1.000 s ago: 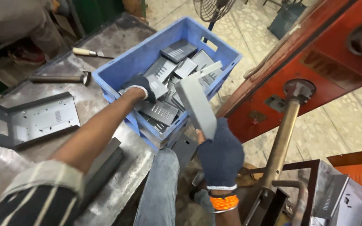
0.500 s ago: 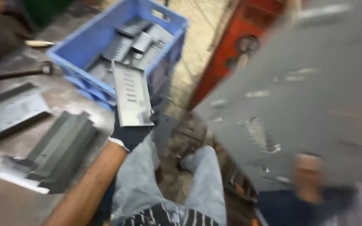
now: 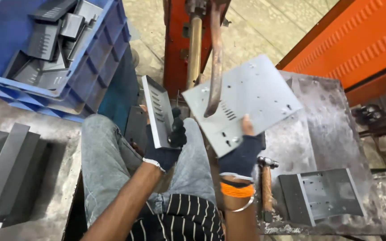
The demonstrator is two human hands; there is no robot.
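My left hand (image 3: 162, 145) is closed round the lower end of a narrow slotted grey bracket (image 3: 156, 109), held upright over my lap. My right hand (image 3: 242, 154) pinches the near corner of a big flat grey plate (image 3: 242, 100), tilted, w/ thumb on top. Both gloved, both gripping firm.

The plate sits right under the bent copper arm (image 3: 215, 67) of the orange machine (image 3: 184, 40); the arm's tip crosses in front of the plate's slotted area. I judge the step is mating bracket to plate near that arm, so I'd keep the plate steady, bring the bracket's long edge flush along the plate's left edge, and line up slots before anything else. Corner grip gives little leverage, so plate may droop.

Edges: plate corners are sharp sheet metal, near my fingers and knees. Room is tight centre, w/ machine posts just ahead. Left has the blue crate (image 3: 90, 67) of like parts and stacked grey pieces (image 3: 10, 169). Right, the desk (image 3: 331, 129) carries a hammer (image 3: 266, 183) and another folded grey panel (image 3: 322, 194); more free room there.
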